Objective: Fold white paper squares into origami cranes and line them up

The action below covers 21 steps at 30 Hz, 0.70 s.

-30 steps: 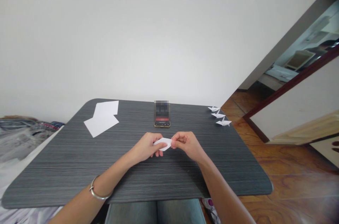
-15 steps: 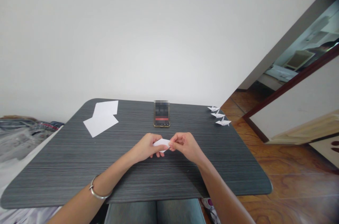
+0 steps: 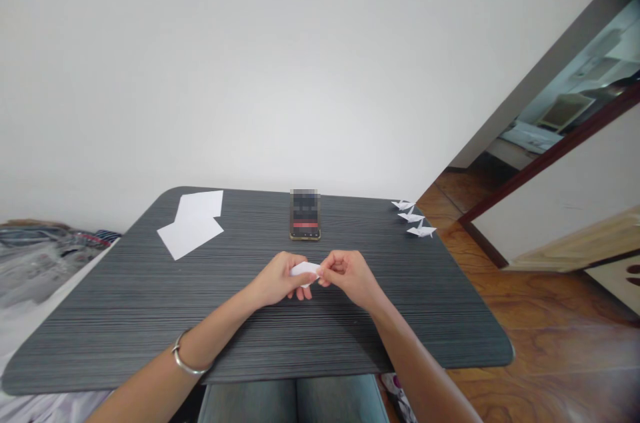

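A small piece of folded white paper point(image 3: 304, 268) is held above the dark table, between my two hands. My left hand point(image 3: 281, 280) is closed on its left part, thumb on top and fingers beneath. With thumb and index finger, my right hand point(image 3: 346, 275) pinches the right tip of the paper. The fingers cover both ends of it, so only the middle shows. At the right side of the table stand three folded paper cranes point(image 3: 421, 231) in a row.
The dark wood-grain table point(image 3: 240, 343) stands against a white wall point(image 3: 310, 63). A phone point(image 3: 305, 215) lies at the back middle. White paper sheets point(image 3: 191, 234) overlap at the back left. Clothes and bags point(image 3: 40, 263) are piled left of the table.
Both hands stay almost in place. The fingers have shifted slightly on the folded paper, and my left fingertips beneath it sit a little lower.
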Available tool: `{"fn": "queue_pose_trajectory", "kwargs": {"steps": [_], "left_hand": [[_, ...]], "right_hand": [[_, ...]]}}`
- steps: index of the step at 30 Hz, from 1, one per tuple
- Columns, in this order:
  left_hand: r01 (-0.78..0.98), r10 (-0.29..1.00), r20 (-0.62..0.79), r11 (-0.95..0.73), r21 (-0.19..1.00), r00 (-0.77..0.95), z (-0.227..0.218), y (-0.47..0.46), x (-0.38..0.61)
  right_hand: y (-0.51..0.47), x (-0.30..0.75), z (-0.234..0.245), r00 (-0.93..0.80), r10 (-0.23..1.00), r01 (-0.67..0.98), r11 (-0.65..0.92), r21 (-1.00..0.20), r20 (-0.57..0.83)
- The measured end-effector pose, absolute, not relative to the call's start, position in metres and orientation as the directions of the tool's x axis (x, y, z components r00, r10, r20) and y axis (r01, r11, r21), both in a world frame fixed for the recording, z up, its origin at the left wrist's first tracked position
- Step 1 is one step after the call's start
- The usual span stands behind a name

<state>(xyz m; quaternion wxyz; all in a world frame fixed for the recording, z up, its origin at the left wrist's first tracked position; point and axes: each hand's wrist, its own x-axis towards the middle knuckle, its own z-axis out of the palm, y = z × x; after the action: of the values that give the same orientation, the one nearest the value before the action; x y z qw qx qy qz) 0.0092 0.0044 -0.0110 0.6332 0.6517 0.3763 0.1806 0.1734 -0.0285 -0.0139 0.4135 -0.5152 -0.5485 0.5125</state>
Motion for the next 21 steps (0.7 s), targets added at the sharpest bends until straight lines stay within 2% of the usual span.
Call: {"fn": "queue_pose_trajectory", "kwargs": {"steps": [16,21], "left_hand": [[0.177,0.702,-0.218,0.132,0.975,0.678,-0.0083,0.0049,0.0069],[0.143,0.717,-0.210,0.154,0.978,0.665,-0.0082,0.0059,0.0061]], "right_hand": [[-0.0247,0.1749,-0.0161,-0.138,0.989,-0.103,-0.063,-0.993,-0.049],[-0.0233,0.1765,-0.0168,-0.107,0.990,-0.145,-0.110,-0.983,-0.095]]}}
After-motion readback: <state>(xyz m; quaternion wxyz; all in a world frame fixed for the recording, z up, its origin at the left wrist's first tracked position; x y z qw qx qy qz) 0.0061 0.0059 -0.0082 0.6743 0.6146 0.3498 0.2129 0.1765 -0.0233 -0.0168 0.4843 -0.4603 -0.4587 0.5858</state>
